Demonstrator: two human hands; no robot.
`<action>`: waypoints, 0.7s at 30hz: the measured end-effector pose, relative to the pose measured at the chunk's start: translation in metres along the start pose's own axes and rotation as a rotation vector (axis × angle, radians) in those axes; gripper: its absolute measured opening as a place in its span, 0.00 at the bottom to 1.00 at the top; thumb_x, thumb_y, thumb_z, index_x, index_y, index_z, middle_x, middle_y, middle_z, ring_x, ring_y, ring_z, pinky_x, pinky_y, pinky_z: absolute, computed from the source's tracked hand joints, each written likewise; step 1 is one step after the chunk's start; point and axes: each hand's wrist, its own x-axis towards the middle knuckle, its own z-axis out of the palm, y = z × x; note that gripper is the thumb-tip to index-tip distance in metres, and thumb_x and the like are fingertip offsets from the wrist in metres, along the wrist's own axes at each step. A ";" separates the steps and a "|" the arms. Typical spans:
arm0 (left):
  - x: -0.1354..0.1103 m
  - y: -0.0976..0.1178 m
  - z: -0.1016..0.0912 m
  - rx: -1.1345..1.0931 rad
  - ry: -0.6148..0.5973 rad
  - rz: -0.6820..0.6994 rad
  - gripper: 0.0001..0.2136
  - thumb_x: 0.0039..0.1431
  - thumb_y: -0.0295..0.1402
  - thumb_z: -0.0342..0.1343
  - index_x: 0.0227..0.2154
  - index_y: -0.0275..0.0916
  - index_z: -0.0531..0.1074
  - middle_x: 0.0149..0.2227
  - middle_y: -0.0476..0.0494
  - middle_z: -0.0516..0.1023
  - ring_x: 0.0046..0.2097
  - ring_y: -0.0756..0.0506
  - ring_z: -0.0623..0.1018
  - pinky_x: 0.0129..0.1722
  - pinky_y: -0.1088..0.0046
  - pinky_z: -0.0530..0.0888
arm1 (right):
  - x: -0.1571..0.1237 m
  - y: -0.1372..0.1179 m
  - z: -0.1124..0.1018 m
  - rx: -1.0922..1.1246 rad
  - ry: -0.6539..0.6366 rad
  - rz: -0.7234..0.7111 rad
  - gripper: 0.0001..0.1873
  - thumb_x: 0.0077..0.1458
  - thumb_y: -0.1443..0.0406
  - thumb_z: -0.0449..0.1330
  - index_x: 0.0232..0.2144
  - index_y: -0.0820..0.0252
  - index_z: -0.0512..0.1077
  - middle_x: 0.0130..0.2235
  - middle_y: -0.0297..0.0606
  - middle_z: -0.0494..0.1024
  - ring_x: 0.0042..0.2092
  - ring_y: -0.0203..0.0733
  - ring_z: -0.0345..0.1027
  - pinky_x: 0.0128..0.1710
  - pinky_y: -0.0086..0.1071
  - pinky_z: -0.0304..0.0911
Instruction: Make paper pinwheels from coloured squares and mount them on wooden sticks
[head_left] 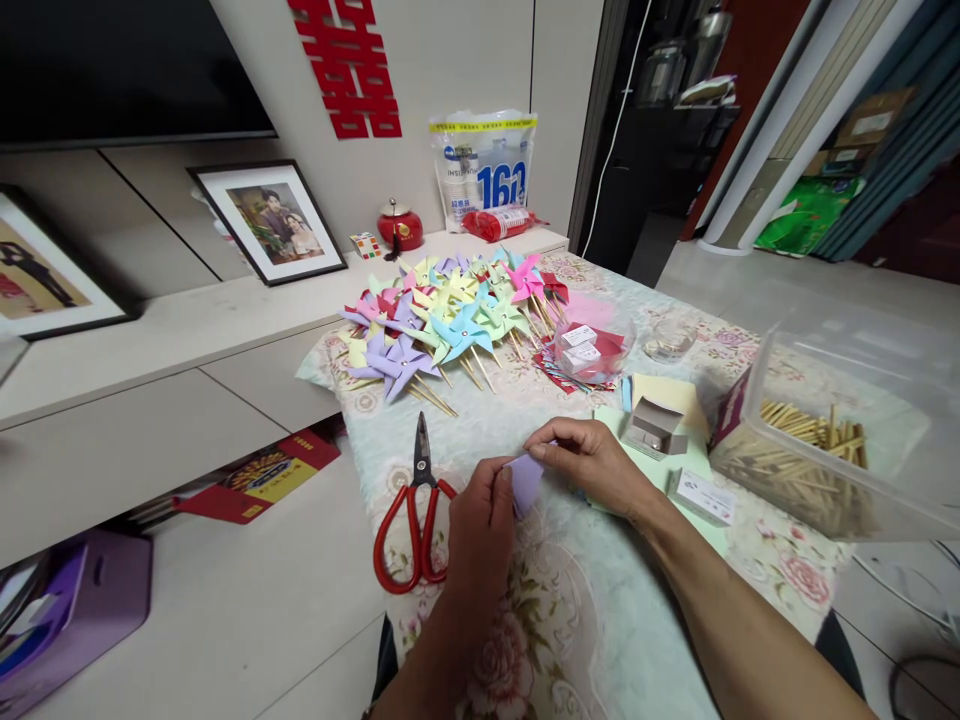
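One purple paper piece (526, 482) is in hand, held just above the near part of the worktop (600, 620), between the two hands. Left hand (480, 525): thumb and fingers (501, 478) pinched on the piece's left side. Right hand (592, 462): fingers (546, 443) closed narrow on its upper right edge. No stick is attached to the piece; its exact shape is hidden by the fingers.

Red-handled scissors (416, 520) lie closed on the worktop just left of the left hand, untouched. Right of the right hand, a small open grey box (654, 425) and a small white box (701, 495) rest on pale green and yellow paper sheets (667, 392). Further right, a clear plastic tub (862, 370) holds many wooden sticks (802, 425).

Progress, as judged: a large pile of finished paper pinwheels (457, 315) on sticks lies at the far end of the worktop, so much is done. The stock of sticks and unused sheets suggests more remains, and the piece in hand is not yet mounted.
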 end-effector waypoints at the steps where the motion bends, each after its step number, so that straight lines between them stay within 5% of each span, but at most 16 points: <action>1: 0.000 0.000 0.000 -0.006 0.000 0.001 0.14 0.65 0.42 0.49 0.39 0.40 0.76 0.28 0.48 0.76 0.31 0.45 0.72 0.31 0.71 0.65 | 0.000 0.000 0.000 0.005 0.003 0.009 0.11 0.54 0.57 0.64 0.30 0.59 0.79 0.30 0.34 0.79 0.32 0.38 0.68 0.33 0.31 0.60; 12: -0.002 0.006 0.000 0.079 0.051 0.038 0.13 0.65 0.38 0.48 0.43 0.40 0.75 0.30 0.46 0.79 0.31 0.44 0.75 0.32 0.70 0.67 | -0.001 0.001 0.000 -0.064 -0.049 0.075 0.13 0.54 0.55 0.63 0.30 0.59 0.80 0.22 0.30 0.71 0.23 0.33 0.54 0.24 0.29 0.47; 21: -0.002 -0.004 0.006 -0.117 -0.031 -0.003 0.19 0.58 0.37 0.59 0.51 0.40 0.69 0.40 0.43 0.83 0.40 0.42 0.81 0.40 0.68 0.74 | 0.002 0.005 0.000 0.061 0.002 0.111 0.12 0.50 0.56 0.65 0.29 0.59 0.78 0.24 0.31 0.74 0.24 0.34 0.58 0.25 0.29 0.51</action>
